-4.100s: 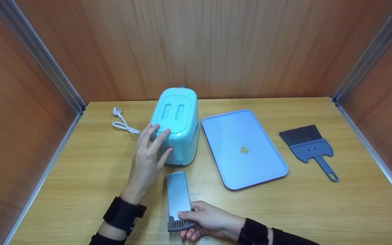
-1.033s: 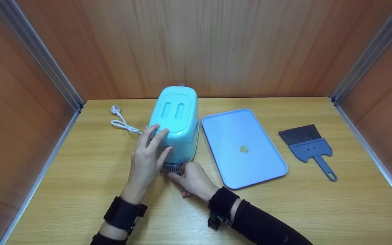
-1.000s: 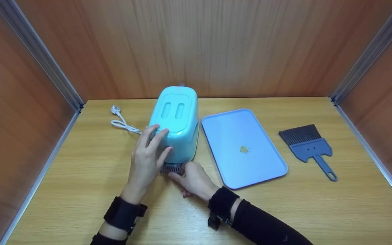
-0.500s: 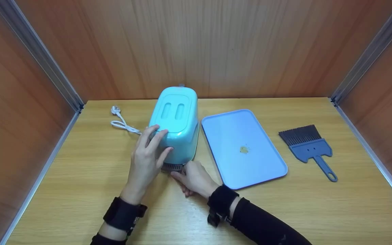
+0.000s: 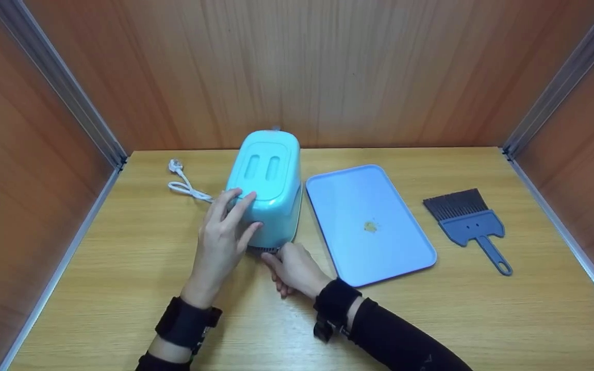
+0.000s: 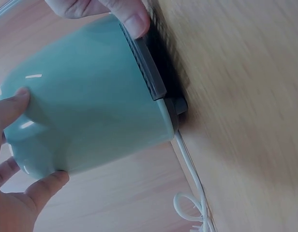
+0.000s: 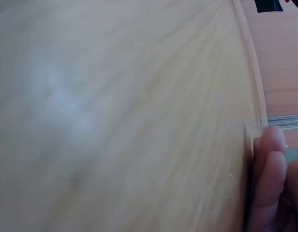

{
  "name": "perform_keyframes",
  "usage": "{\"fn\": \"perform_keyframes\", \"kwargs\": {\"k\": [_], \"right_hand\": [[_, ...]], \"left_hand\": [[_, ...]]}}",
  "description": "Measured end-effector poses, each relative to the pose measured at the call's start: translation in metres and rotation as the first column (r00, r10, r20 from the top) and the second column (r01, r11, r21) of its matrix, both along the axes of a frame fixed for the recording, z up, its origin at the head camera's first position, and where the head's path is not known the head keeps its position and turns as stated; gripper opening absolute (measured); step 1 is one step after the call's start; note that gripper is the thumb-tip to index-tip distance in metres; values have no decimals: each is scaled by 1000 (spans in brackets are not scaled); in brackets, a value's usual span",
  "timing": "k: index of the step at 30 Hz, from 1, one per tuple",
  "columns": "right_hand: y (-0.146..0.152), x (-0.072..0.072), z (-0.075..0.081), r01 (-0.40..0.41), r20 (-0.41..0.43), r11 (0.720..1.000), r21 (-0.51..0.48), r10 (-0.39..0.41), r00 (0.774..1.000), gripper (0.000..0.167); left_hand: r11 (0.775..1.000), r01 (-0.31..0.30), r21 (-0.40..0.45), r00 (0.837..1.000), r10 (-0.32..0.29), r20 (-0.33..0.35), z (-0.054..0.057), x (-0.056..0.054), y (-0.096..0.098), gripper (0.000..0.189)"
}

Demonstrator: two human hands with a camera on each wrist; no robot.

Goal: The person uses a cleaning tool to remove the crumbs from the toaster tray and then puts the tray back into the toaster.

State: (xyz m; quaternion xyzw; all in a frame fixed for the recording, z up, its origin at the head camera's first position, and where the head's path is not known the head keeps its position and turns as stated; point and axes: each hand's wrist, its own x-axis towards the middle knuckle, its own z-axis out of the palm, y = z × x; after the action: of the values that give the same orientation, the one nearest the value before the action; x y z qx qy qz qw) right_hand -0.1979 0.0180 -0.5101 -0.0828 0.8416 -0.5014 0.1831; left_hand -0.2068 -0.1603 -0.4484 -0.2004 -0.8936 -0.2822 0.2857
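A turquoise toaster (image 5: 276, 216) stands at the left middle of the table, its closed lid showing two slot-shaped recesses. My left hand (image 5: 220, 237) rests spread on its near left corner, fingertips on the lid and thumb against the near end. Low on that end, the dark slotted edge of the crumb tray (image 6: 148, 65) lies close against the toaster body. My right hand (image 5: 297, 268) pinches this edge at its right corner, thumb on the front. The rest of the crumb tray is hidden inside the toaster. In the right wrist view, only curled fingers (image 7: 270, 183) appear.
A blue serving tray (image 5: 328, 188) lies right of the toaster, bearing a small heap of tan crumbs (image 5: 370, 226). Farther right is a grey-blue hand brush (image 5: 471, 224). The white cord (image 5: 188, 190) and plug lie at left. Wooden walls (image 5: 328, 77) enclose the table.
My right hand has brought the crumb tray from the table's front to the toaster and slid it in. In the last second its edge has moved closer to the body. My left hand stays.
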Motion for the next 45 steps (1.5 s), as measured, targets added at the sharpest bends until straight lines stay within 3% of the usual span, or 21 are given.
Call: {"fn": "perform_keyframes", "kwargs": {"k": [19, 34, 40, 45], "right_hand": [[-2, -1, 1, 2, 13, 1000, 16, -3, 1000, 54], [-8, -6, 0, 49, 17, 996, 73, -50, 999, 61], [-5, -6, -3, 45, 10, 998, 45, -45, 999, 60], [-3, -6, -3, 31, 1, 999, 21, -31, 1000, 60]], "left_hand": [[1000, -4, -11, 1000, 4, 3, 2, 2, 0, 56], [1000, 0, -16, 1000, 0, -7, 2, 1, 0, 55], [1000, -2, -15, 1000, 2, 0, 0, 0, 0, 56], [1000, 6, -9, 999, -6, -34, -1, -1, 0, 55]]}}
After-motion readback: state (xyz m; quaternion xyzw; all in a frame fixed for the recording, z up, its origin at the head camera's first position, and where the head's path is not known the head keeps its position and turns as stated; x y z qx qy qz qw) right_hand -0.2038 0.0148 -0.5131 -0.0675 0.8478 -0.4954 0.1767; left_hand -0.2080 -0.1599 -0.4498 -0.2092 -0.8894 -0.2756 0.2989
